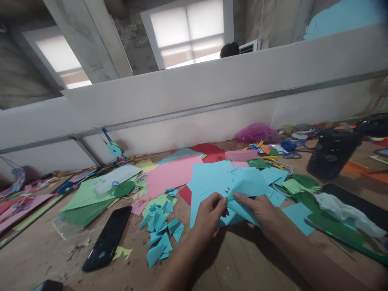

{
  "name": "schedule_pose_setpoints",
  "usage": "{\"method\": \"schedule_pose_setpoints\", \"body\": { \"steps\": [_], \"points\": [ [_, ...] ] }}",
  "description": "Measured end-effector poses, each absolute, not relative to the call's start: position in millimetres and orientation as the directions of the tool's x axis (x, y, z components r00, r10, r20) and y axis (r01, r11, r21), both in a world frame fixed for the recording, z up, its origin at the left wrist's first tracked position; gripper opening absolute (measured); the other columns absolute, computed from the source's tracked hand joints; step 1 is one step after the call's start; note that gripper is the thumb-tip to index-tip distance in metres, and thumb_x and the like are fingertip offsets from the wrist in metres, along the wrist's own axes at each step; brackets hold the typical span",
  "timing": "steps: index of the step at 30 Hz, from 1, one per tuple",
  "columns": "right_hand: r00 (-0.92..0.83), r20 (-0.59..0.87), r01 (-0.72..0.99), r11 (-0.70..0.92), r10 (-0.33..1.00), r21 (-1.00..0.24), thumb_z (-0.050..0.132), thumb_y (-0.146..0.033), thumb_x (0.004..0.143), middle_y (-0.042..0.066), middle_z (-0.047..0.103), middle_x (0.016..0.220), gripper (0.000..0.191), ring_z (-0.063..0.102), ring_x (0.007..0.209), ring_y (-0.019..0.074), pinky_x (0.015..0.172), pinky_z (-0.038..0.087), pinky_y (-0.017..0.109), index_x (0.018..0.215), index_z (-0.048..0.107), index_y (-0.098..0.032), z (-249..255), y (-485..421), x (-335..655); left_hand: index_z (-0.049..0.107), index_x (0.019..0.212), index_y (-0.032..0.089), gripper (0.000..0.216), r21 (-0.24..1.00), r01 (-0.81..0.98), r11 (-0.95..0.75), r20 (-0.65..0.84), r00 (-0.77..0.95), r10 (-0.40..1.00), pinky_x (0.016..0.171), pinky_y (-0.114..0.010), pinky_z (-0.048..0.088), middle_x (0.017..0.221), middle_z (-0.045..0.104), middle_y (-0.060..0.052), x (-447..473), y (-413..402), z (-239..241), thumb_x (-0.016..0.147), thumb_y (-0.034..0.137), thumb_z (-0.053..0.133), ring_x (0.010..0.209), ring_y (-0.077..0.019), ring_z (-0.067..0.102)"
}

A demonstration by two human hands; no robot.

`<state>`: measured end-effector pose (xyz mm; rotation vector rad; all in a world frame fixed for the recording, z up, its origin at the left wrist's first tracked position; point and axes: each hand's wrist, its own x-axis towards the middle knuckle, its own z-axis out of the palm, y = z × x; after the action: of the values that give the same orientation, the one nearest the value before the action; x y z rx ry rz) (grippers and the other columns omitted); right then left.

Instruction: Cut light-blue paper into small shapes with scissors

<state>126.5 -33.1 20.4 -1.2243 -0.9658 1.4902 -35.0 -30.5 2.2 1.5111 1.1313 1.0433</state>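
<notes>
Both my hands meet over the middle of a wooden table. My left hand pinches the near edge of a light blue paper piece, fingers closed on it. My right hand grips the same blue piece from the right, fingers curled under it. The piece is partly folded and lifted above other blue sheets. A heap of small folded blue paper bits lies just left of my left hand.
A black phone lies left of the scraps. Pink, green and red sheets cover the table's back. A dark round container stands at right, beside green paper and white tissue. A white partition wall bounds the far side.
</notes>
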Motion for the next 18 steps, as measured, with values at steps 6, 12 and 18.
{"method": "schedule_pose_setpoints", "body": {
  "steps": [6,12,18],
  "points": [
    [-0.056,-0.219,-0.211,-0.226,0.974,-0.951,0.079,-0.049,0.063,0.0,0.057,0.044,0.034,0.045,0.04,0.0137,0.043,0.034,0.028,0.056,0.068,-0.017,14.6,-31.2,127.3,0.053,0.069,0.018,0.031,0.995,0.078,-0.067,0.048,0.22,0.974,0.064,-0.025,0.042,0.063,0.058,0.0,-34.6,-28.5,2.2,0.086,0.045,0.054,0.064,-0.0142,0.054],
    [-0.076,-0.213,-0.18,-0.223,0.974,-0.958,0.078,-0.05,0.063,0.003,0.066,0.056,0.034,0.053,0.045,0.0173,0.045,0.038,0.029,0.064,0.071,-0.017,13.5,-31.4,126.1,0.057,0.074,0.016,0.032,0.998,0.054,-0.032,0.017,0.251,0.968,0.062,-0.025,0.042,0.065,0.057,0.0,-33.3,-27.9,-1.0,0.082,0.047,0.06,0.063,-0.014,0.055],
    [-0.102,-0.189,-0.141,-0.203,0.977,-0.969,0.079,-0.044,0.06,0.002,0.065,0.052,0.025,0.055,0.051,0.0198,0.047,0.04,0.029,0.057,0.071,-0.021,40.7,-39.8,124.3,0.053,0.069,0.018,0.03,0.997,0.072,-0.035,0.02,0.204,0.979,0.059,-0.024,0.039,0.059,0.055,0.002,-34.5,-25.9,-2.1,0.081,0.044,0.061,0.058,-0.0124,0.051]
  ]
}}
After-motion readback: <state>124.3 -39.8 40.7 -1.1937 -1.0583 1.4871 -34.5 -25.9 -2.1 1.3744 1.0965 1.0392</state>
